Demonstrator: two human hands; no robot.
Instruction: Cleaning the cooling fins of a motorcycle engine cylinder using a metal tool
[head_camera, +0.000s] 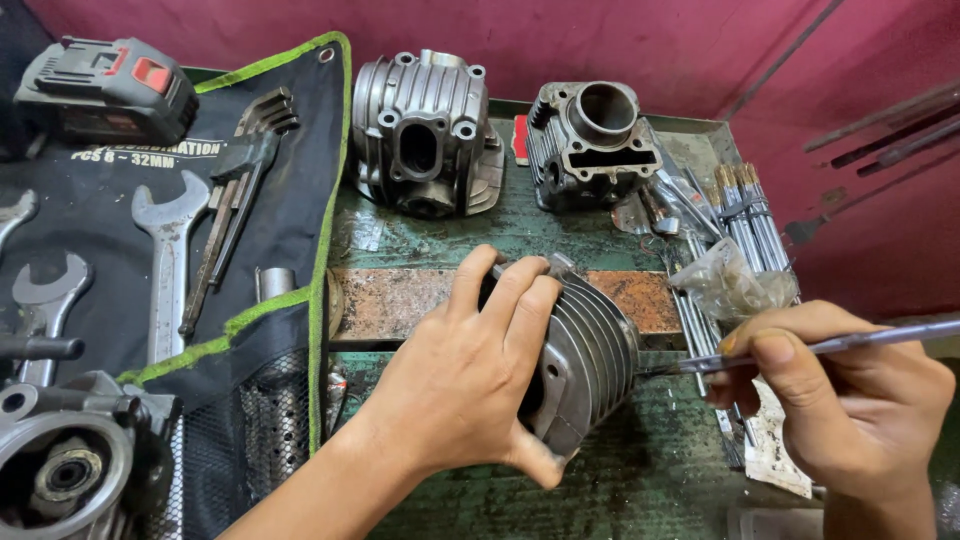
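Worn green metal workbench, paint chipped and stained. A dark magenta wall rises directly behind the workbench and continues along its right side.

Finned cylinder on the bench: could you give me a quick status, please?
Left hand gripping finned cylinder. Right hand holding thin metal tool, tip at the fins. Bundled brushes behind; nothing blocking.

I'm in an engine repair workshop: my worn green bench carries finned engine cylinders, a spanner roll lies at the left of the frame, and a power-tool battery sits upper left.
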